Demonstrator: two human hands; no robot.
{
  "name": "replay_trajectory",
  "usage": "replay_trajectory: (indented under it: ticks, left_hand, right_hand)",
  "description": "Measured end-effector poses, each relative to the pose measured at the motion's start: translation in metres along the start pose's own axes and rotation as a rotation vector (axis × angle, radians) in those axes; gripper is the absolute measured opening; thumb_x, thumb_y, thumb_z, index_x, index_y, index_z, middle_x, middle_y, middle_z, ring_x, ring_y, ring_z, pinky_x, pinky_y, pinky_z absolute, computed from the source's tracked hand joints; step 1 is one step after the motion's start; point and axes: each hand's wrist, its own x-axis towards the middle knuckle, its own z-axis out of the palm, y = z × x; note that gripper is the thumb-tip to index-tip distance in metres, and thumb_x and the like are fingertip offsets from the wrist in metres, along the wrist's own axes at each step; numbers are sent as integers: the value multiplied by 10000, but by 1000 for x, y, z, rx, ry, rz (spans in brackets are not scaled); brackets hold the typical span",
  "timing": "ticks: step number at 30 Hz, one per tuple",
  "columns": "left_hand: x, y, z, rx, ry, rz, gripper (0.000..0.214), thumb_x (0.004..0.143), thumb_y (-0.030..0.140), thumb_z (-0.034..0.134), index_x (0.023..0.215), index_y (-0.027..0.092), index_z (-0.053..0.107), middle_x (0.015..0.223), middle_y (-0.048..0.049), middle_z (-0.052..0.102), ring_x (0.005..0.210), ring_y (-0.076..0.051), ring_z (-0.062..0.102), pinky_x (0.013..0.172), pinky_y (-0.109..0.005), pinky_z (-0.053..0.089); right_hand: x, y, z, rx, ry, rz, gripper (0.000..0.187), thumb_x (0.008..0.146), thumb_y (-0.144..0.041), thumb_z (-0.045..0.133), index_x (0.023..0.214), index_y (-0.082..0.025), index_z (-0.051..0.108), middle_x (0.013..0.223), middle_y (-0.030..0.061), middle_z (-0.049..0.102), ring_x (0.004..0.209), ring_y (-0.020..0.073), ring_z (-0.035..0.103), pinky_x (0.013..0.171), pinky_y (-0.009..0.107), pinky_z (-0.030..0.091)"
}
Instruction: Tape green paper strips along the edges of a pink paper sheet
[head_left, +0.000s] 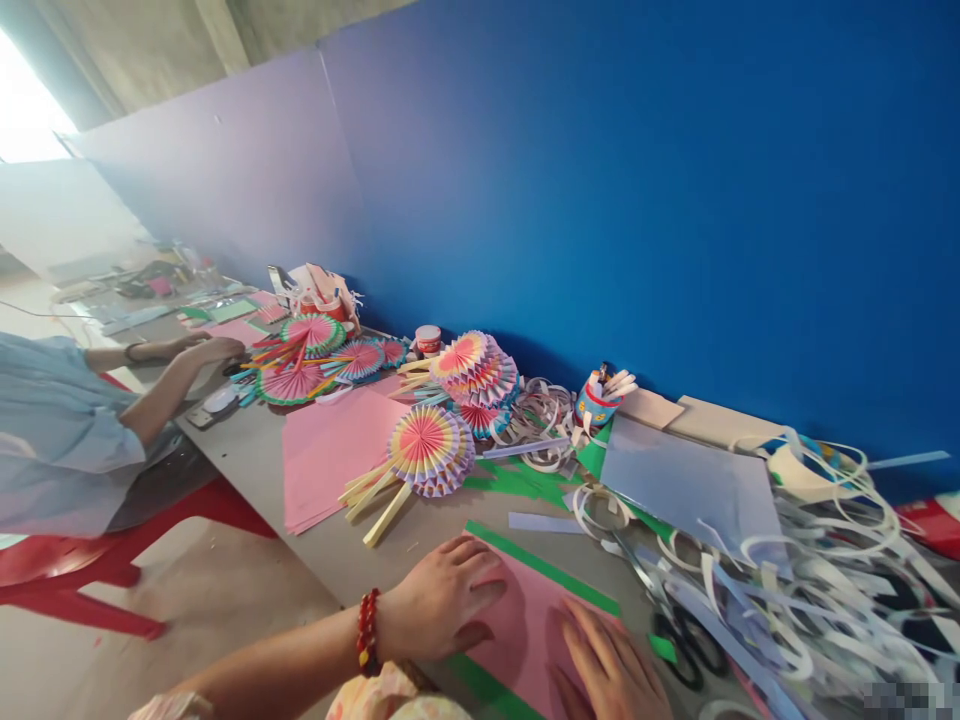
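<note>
Blue partition [637, 200] backs my bench [251, 455], where a pink sheet [519, 625] lies over green paper [551, 568] before me. My left hand [444, 592] and right hand [616, 668] rest on it, grip unclenched, seemingly steadying it. Scissors [660, 592] lie just beside, probably for easy reach; paper fans [424, 440] sit beyond.

One head-worn view, looking forward and down across the desk [351, 572] to the blue panel [637, 190] behind it. Wearer's own hands [442, 600] very near, low in frame; co-worker [60, 430] farther off, left edge. View tilted: panel top climbs rightward, desk recedes to upper left.
</note>
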Motion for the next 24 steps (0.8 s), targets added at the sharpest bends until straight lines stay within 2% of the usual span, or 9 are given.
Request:
replay_trajectory:
  ticks: [2, 5, 9, 14, 17, 24]
  left_hand:
    - [-2, 2, 2, -19, -3, -22, 435, 889, 460, 599, 1256, 227, 577, 1274, -85, 586, 1153, -276, 529, 1027, -430, 430]
    - [-5, 4, 5, -40, -57, 15, 501, 855, 486, 634, 1281, 231, 564, 1316, -92, 563, 1171, -289, 519, 1028, -424, 431]
    - [-8, 6, 7, -51, -97, 5, 585, 812, 459, 691, 1327, 231, 532, 1364, -96, 531, 1218, -306, 493, 1057, -441, 421]
    - [-14, 4, 4, -31, -43, -46, 449, 876, 304, 626, 1309, 221, 542, 1385, -97, 528, 1226, -291, 497, 1037, -462, 452]
    - [-17, 1, 2, -8, 0, -63, 397, 911, 269, 582, 1301, 208, 546, 1385, -105, 534, 1232, -284, 500, 1035, -464, 461]
    - [-13, -5, 0, 60, 56, -53, 388, 919, 273, 583, 1302, 211, 560, 1395, -107, 536, 1269, -287, 485, 1092, -496, 414]
  right_hand:
    - [1, 1, 0, -7, 0, -24, 383, 812, -239, 492, 1160, -237, 652, 1142, 63, 711, 963, 240, 646, 868, 370, 443]
    - [7, -1, -8, -7, -17, -32, 359, 844, -258, 503, 1174, -211, 637, 1157, 72, 706, 986, 238, 646, 890, 374, 428]
    - [16, -10, -21, 36, -78, 52, 362, 860, -210, 504, 1203, -213, 619, 1196, 77, 684, 1038, 246, 632, 942, 401, 411]
    - [22, -24, -35, 132, -182, 221, 304, 884, -178, 509, 1158, -215, 637, 1195, 78, 674, 1086, 262, 607, 956, 439, 440]
    - [27, -31, -41, 225, -212, 318, 264, 899, -185, 516, 1120, -233, 653, 1173, 63, 679, 1083, 253, 606, 971, 448, 455]
    - [37, -36, -40, 317, -222, 350, 296, 881, -192, 567, 1159, -253, 646, 1215, 47, 667, 1107, 255, 600, 960, 441, 483]
